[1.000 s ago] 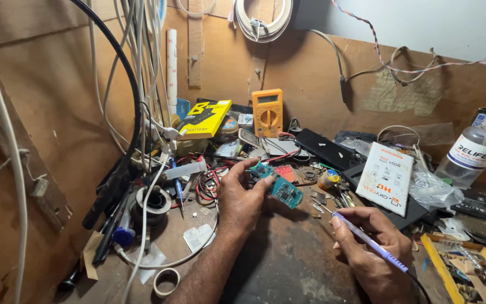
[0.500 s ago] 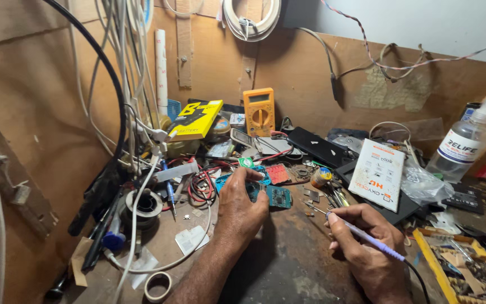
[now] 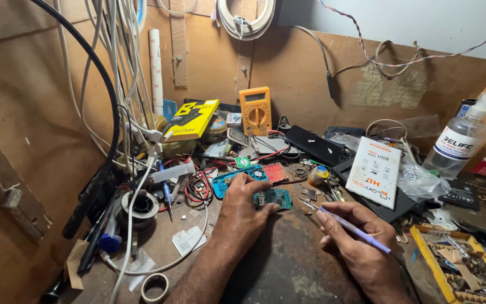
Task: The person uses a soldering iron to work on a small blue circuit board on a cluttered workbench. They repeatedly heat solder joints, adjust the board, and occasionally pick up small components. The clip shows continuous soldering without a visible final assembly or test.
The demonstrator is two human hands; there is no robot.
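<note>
Left hand (image 3: 243, 211) has lowered one circuit board (image 3: 273, 198); right hand (image 3: 361, 242) grips one soldering iron (image 3: 351, 227).

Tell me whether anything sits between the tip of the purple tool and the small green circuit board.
Nothing visible does. The right hand holds the purple tool with its tip aimed left at the green circuit board, which the left hand pins to the worktop. Only bare worktop shows in the gap; small metal parts lie behind it.

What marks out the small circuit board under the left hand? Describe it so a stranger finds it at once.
Start at the orange multimeter leaning on the back wall and come straight down towards the person. Just past a blue perforated panel, the left hand pins a small circuit board to the bench. It alone is teal-green and studded with tiny components.
</note>
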